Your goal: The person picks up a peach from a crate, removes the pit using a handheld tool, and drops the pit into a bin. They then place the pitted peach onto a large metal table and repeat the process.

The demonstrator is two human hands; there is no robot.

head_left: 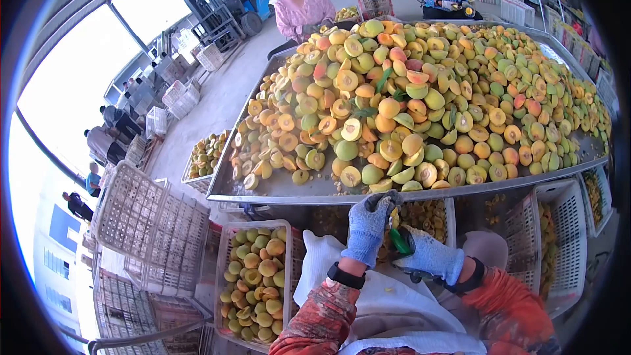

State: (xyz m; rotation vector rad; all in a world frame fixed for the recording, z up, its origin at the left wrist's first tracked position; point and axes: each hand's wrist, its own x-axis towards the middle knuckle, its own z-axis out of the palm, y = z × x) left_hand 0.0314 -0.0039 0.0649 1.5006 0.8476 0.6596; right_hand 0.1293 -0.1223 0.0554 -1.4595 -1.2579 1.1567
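My left hand (pixel 368 225), in a blue-and-grey work glove, is closed near the front edge of the metal table. A yellow piece of peach (pixel 394 214) shows at its fingertips, mostly hidden. Just to the right and lower, my right hand (pixel 430 255), gloved alike, grips a green-handled tool (pixel 399 242); its working end is hard to make out between the hands. Beyond them, halved and whole peaches (pixel 388 108) are heaped on the table (pixel 289 198), with a few green leaves among them. A white cloth (pixel 394 302) covers my lap.
A crate of peaches (pixel 223 276) stands at my left, beside stacked crates (pixel 154 217). Below the table edge, another crate (pixel 451 220) holds fruit pieces; more crates (pixel 568 243) stand right. Two people (pixel 303 10) sit across the table. A forklift (pixel 220 3) is behind, left.
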